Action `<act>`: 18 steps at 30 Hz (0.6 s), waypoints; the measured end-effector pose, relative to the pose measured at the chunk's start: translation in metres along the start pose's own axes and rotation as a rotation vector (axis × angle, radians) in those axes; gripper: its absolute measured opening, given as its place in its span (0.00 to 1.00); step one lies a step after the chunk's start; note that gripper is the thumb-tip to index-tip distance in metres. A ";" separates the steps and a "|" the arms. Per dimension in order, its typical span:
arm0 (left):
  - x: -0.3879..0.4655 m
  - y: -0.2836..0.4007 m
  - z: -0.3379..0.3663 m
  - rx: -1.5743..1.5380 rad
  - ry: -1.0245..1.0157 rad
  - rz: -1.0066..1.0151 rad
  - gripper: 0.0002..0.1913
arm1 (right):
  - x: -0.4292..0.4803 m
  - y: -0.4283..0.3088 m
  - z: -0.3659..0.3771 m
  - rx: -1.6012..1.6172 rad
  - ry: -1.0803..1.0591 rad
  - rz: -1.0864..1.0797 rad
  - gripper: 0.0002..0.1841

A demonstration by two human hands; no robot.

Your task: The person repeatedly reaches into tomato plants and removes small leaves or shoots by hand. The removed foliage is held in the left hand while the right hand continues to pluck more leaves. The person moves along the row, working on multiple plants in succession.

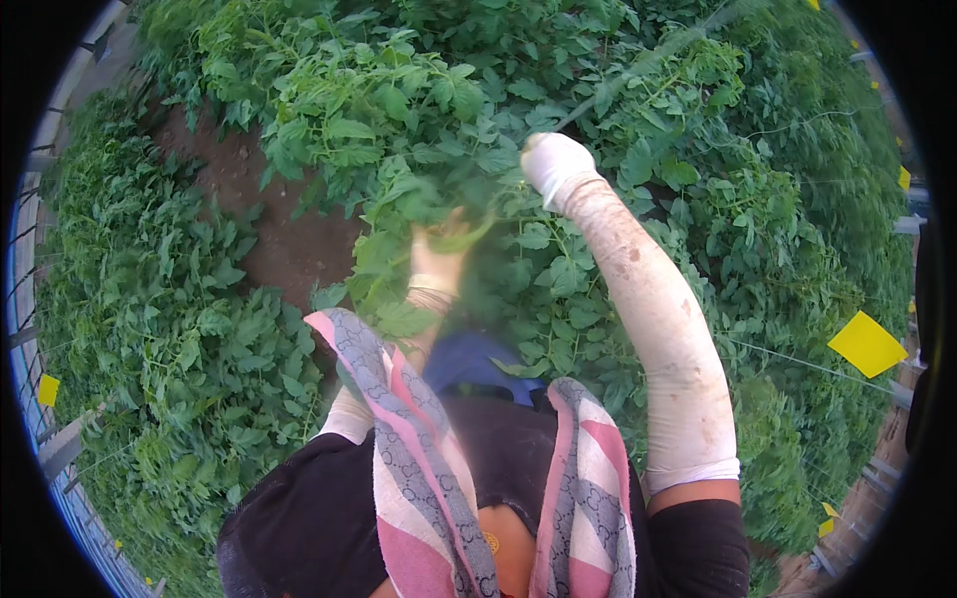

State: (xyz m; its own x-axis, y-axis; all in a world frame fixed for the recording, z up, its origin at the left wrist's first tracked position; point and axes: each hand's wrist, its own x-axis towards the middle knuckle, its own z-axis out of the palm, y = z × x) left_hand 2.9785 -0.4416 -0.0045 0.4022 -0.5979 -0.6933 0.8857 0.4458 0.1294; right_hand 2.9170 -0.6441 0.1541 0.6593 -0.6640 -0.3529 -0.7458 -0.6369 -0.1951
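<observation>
My left hand (437, 258), blurred, reaches in among the leaves of a tomato plant (396, 187) in front of my body. A pale green tomato stem (475, 235) crosses over its fingers; blur hides whether they are closed around it. Higher up and to the right, my right hand (557, 161) is a fist in a white glove, above the foliage. From this fist a blurred length of twine (635, 75) runs up and to the right over the plants. Stained pale sleeves cover both forearms.
Dense tomato rows stand on both sides, with bare soil (299, 247) showing at left. A thin support wire (792, 359) crosses the plants at right. Yellow cards (867, 344) hang among the rows. A patterned towel (426, 448) drapes down my chest.
</observation>
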 end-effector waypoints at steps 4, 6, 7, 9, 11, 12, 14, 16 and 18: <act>-0.001 0.001 -0.001 0.033 -0.039 -0.005 0.26 | 0.007 0.040 0.009 0.433 -0.408 0.262 0.04; 0.000 -0.002 0.001 0.089 -0.056 0.036 0.25 | 0.002 0.052 0.022 0.649 -0.477 0.288 0.04; 0.000 -0.003 0.002 0.107 -0.052 0.045 0.25 | -0.001 0.057 0.031 0.754 -0.503 0.288 0.04; 0.000 -0.005 0.007 0.085 -0.044 0.039 0.24 | -0.008 0.065 0.055 0.748 -0.505 0.289 0.08; -0.002 -0.005 0.013 0.070 -0.029 0.030 0.24 | -0.009 0.074 0.082 0.733 -0.439 0.336 0.07; -0.003 -0.005 0.015 0.068 -0.018 0.025 0.23 | -0.008 0.080 0.094 0.832 -0.399 0.426 0.08; -0.006 -0.006 0.016 0.102 -0.058 0.021 0.23 | 0.002 0.088 0.109 1.011 -0.234 0.501 0.10; -0.008 -0.009 0.011 0.177 -0.151 0.019 0.22 | 0.015 0.087 0.110 1.106 -0.041 0.557 0.11; -0.007 -0.013 0.000 0.268 -0.284 0.022 0.21 | 0.028 0.076 0.091 0.949 0.093 0.296 0.14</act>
State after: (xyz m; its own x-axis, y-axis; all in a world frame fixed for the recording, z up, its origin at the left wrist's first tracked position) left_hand 2.9640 -0.4434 -0.0010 0.4363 -0.7677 -0.4693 0.8904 0.2930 0.3484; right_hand 2.8704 -0.6752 0.0458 0.4089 -0.7994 -0.4402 -0.6217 0.1092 -0.7756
